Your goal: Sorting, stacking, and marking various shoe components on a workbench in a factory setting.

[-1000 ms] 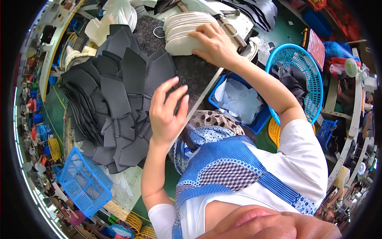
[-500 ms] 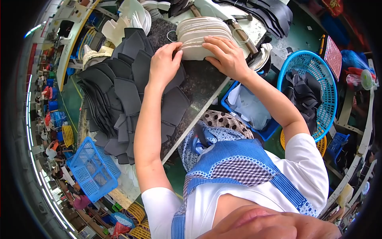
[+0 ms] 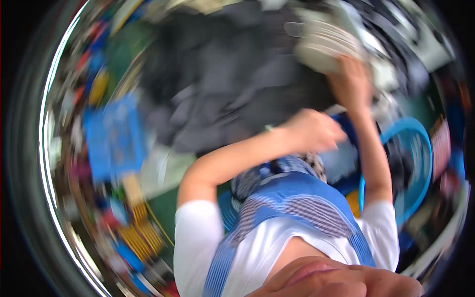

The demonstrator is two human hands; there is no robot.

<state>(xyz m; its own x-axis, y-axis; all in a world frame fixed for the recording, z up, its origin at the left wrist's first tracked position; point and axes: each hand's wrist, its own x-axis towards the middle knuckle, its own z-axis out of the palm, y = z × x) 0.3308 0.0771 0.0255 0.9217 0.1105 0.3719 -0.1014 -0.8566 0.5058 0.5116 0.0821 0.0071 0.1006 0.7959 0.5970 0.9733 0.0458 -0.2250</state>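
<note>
The picture is smeared by motion. A stack of cream-white, rounded flat pieces (image 3: 326, 42) lies at the far right of the worktable. My right hand (image 3: 352, 81) reaches up to its near right edge, fingers stretched out against the pieces. In front of my body, nearer than the stack and apart from it, is my left hand (image 3: 316, 129). Its fingers point right and look bent, but blur hides whether anything is in them. To the left spreads a big pile of dark grey flat pieces (image 3: 213, 74).
A blue basket (image 3: 116, 136) sits by the table's left end. On the right stands a round light-blue basket (image 3: 425, 178) with dark pieces inside. A blue bin (image 3: 341, 158) with pale sheets is just beyond my apron. More dark pieces (image 3: 396, 44) lie at the far right.
My left hand has left the stack and come back toward my body, to the right. My right hand stays at the stack. The whole view has swung, shifting the table rightward.
</note>
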